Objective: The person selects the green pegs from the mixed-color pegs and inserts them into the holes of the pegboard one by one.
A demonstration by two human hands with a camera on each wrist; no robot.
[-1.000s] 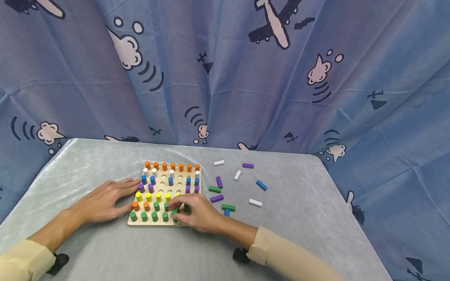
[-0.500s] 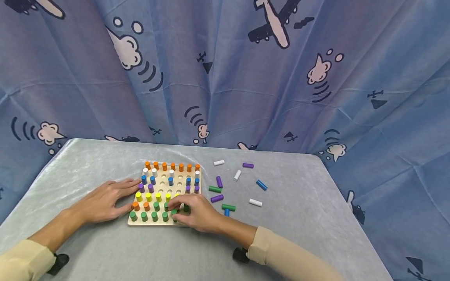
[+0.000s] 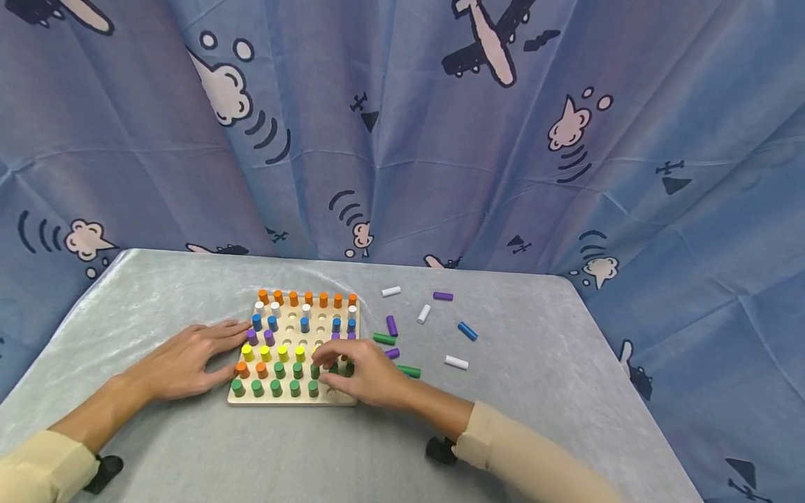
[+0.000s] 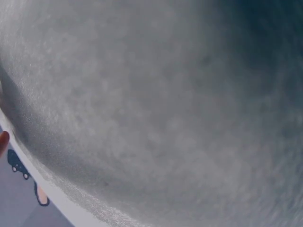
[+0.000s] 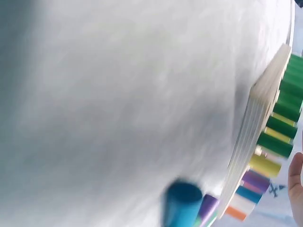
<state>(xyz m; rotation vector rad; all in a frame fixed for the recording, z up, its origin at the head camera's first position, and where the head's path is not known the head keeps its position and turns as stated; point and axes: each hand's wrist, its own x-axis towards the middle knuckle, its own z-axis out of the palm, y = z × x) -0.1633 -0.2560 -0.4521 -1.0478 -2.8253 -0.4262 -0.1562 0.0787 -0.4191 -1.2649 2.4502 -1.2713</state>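
Note:
A wooden pegboard (image 3: 283,402) lies on the grey cloth, with rows of coloured pegs standing in its holes. My left hand (image 3: 185,363) rests beside its left edge, fingers extended and touching or nearly touching the edge. Over the front right of the board is my right hand (image 3: 371,374), thumb and fingers parted, with no peg visible between them. Just left of those fingertips a green peg (image 3: 313,388) stands in the front row. The right hand hides some pegs and holes. In the right wrist view, a finger (image 5: 296,175) appears past the green pegs (image 5: 276,144).
Loose pegs lie right of the board: white (image 3: 456,362), blue (image 3: 467,331), purple (image 3: 443,296) and green (image 3: 384,339) ones among them. A patterned curtain (image 3: 402,140) hangs behind the table (image 3: 534,419).
My right hand has let go of the green peg in the front row and moved slightly right, its thumb and fingers now clear of that peg. The left hand stays put.

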